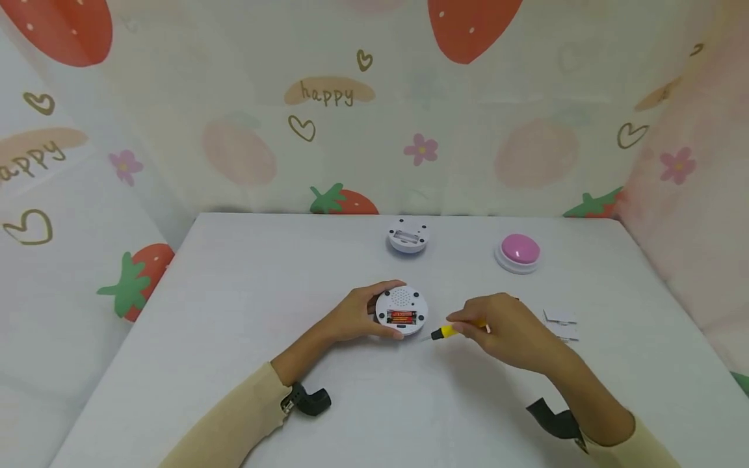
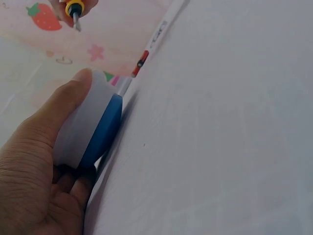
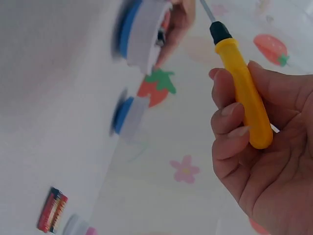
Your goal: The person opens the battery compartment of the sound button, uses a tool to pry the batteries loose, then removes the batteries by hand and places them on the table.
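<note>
My left hand (image 1: 355, 317) grips a round white push-button device (image 1: 402, 294) by its rim. The device lies with its blue dome (image 2: 104, 129) down and its speaker holes up. Red batteries (image 1: 401, 317) fill its uncovered compartment. In my right hand (image 1: 508, 330) is a screwdriver with a yellow handle (image 3: 247, 93) and a black collar, held between thumb and curled fingers. Its thin metal shaft (image 2: 77, 23) points toward the device, just right of the rim in the head view.
A second upturned device (image 1: 407, 237) with a bare battery slot stands at the back. Right of it sits a pink-domed button (image 1: 519, 252). Small white pieces (image 1: 560, 316) lie beyond my right hand. Red batteries (image 3: 53, 210) rest on the white table (image 1: 263, 260), mostly hidden in the head view.
</note>
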`<action>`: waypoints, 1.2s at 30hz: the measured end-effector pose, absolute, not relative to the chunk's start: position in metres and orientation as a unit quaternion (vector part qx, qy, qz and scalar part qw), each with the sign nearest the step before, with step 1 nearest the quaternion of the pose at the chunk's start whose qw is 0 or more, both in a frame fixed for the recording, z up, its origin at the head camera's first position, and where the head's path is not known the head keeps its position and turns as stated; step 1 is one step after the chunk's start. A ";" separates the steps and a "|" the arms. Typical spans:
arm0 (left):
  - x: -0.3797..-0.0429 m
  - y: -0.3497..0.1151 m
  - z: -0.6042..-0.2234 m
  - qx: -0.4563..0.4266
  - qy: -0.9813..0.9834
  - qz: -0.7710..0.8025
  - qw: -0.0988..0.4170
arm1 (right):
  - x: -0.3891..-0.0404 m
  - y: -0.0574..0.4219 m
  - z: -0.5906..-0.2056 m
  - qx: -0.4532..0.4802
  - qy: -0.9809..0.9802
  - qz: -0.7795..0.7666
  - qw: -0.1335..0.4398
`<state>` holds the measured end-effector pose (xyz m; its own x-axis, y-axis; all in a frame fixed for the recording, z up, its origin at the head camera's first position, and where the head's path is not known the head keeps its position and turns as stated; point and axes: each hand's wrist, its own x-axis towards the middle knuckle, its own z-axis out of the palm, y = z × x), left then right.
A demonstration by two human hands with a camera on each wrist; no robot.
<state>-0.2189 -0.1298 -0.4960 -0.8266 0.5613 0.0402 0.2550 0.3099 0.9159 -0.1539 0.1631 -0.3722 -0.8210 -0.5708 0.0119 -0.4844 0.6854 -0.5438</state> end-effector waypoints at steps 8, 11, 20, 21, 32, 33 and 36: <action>-0.220 -0.131 -0.498 0.262 0.797 0.526 0.139 | -0.133 0.142 -0.397 -0.291 0.912 -0.269 0.108; -0.220 -0.132 -0.498 0.262 0.798 0.524 0.138 | -0.129 0.134 -0.407 -0.294 0.912 -0.267 0.098; -0.220 -0.131 -0.498 0.264 0.796 0.525 0.146 | -0.127 0.122 -0.419 -0.309 0.924 -0.218 0.062; -0.220 -0.131 -0.497 0.264 0.795 0.526 0.146 | -0.128 0.121 -0.419 -0.302 0.926 -0.214 0.072; -0.219 -0.131 -0.497 0.270 0.798 0.521 0.141 | -0.130 0.116 -0.424 -0.298 0.933 -0.133 0.150; -0.219 -0.131 -0.497 0.269 0.797 0.522 0.141 | -0.130 0.116 -0.424 -0.302 0.933 -0.131 0.146; -0.219 -0.133 -0.497 0.269 0.792 0.530 0.140 | -0.132 0.115 -0.425 -0.309 0.932 -0.129 0.139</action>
<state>-0.2193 -0.1326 -0.4974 -0.8165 0.5739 0.0631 0.2778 0.2948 0.9143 -0.1319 0.1148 -0.4251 -0.7700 -0.6123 -0.1795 -0.5405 0.7754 -0.3266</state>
